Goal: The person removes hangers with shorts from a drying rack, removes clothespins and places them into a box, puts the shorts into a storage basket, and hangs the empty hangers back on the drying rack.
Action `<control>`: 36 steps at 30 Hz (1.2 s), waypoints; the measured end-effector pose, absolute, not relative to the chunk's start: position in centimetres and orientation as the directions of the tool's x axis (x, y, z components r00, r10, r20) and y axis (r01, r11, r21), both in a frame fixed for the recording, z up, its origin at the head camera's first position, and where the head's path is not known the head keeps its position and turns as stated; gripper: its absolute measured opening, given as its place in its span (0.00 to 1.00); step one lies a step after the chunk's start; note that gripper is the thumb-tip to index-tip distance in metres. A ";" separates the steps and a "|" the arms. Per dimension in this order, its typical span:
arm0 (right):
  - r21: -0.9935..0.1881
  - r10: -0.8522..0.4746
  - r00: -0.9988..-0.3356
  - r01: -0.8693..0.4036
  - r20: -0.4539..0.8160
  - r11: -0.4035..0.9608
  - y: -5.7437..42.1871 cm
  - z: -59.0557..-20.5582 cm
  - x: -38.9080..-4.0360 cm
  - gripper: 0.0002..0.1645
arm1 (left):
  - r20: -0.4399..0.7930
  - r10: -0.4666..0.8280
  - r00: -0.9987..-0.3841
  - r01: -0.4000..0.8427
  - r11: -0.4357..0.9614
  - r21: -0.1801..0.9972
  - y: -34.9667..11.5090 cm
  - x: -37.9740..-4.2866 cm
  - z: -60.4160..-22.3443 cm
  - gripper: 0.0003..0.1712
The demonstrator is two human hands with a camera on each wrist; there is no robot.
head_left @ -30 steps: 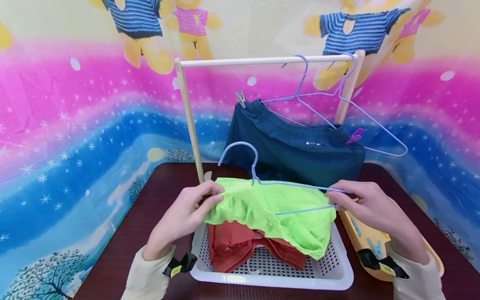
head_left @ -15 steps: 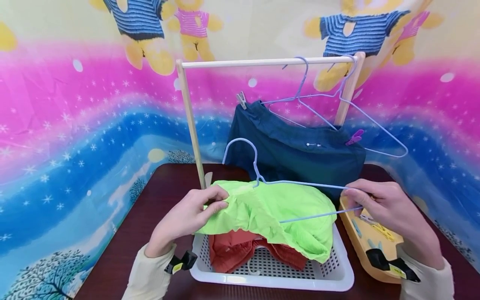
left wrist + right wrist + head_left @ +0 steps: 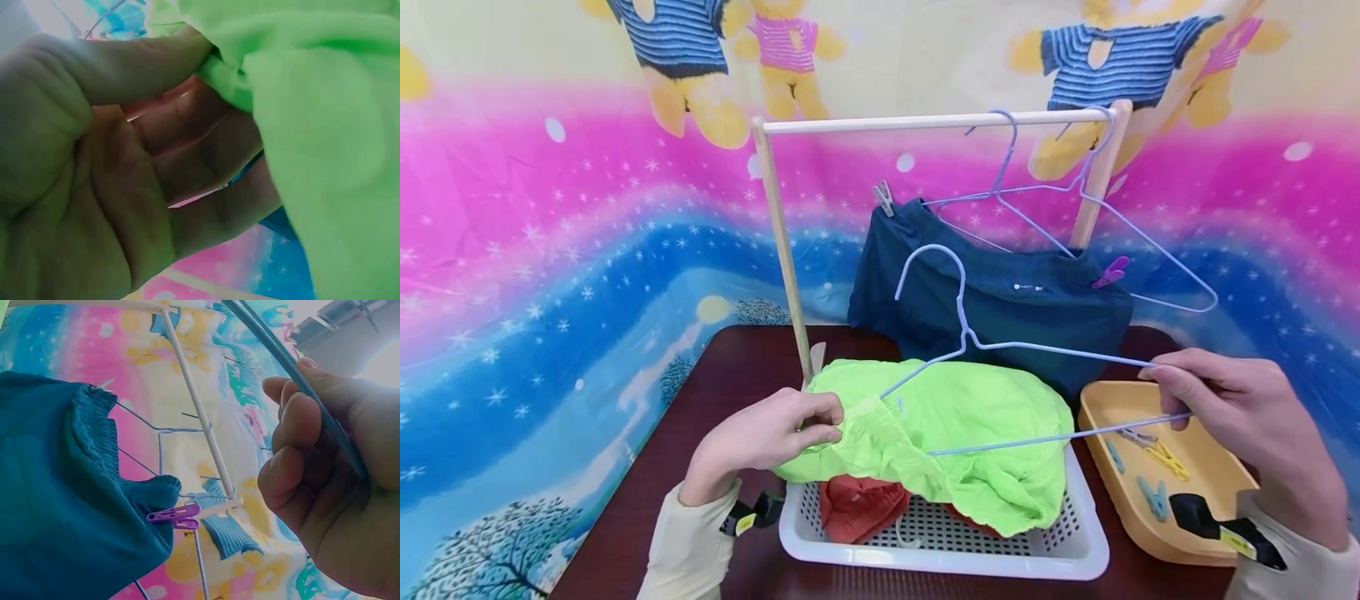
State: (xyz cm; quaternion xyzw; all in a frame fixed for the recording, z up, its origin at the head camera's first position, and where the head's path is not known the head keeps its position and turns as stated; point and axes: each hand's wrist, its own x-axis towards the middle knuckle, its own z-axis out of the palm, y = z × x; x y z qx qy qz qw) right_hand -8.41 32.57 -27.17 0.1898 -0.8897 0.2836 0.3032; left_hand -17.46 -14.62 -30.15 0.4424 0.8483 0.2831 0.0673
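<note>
My left hand [image 3: 778,435] pinches the gathered waistband of a lime-green pair of shorts [image 3: 985,400] between thumb and forefinger; the left wrist view shows the cloth draping past the fingers. My right hand [image 3: 1232,412] grips one end of a light purple wire hanger [image 3: 1052,348], its fingers curled round the wire in the right wrist view. The hanger's hook points up. Its left end runs into the waistband of the shorts, and the right part stands clear of the cloth. Beneath the shorts is a white basket [image 3: 943,563] with a red garment [image 3: 861,504] in it.
Behind stands a wooden rack [image 3: 880,125]. Dark teal shorts [image 3: 1000,308] hang from it on a hanger, held by a grey clothespin [image 3: 883,198] and a purple clothespin [image 3: 1111,272]. A bare hanger [image 3: 1157,246] hangs beside them. A yellow tray [image 3: 1210,467] with clothespins lies at right.
My right hand has moved right, drawing the hanger to the right and slightly up. More of the hanger's left arm shows. My left hand has shifted slightly down, still pinching the waistband.
</note>
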 end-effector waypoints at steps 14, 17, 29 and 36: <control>-0.476 -0.052 -0.820 -0.381 0.570 0.793 34.6 -27.3 -7.9 0.12 | 0.037 0.852 -0.523 0.704 0.407 0.583 -14.9 -18.1 -30.4 0.09; -0.467 -0.067 -0.830 -0.376 0.554 0.800 35.0 -27.1 -7.8 0.12 | 0.029 0.857 -0.515 0.702 0.402 0.588 -14.9 -18.1 -30.4 0.10; -0.492 0.013 -0.706 -0.480 0.708 0.726 38.1 -26.7 -7.2 0.30 | 0.009 0.825 -0.565 0.687 0.465 0.558 -16.3 -18.0 -30.0 0.10; -0.458 0.062 -0.686 -0.413 0.725 0.788 38.6 -26.3 -6.8 0.32 | -0.002 0.806 -0.591 0.666 0.490 0.563 -16.2 -17.8 -29.9 0.06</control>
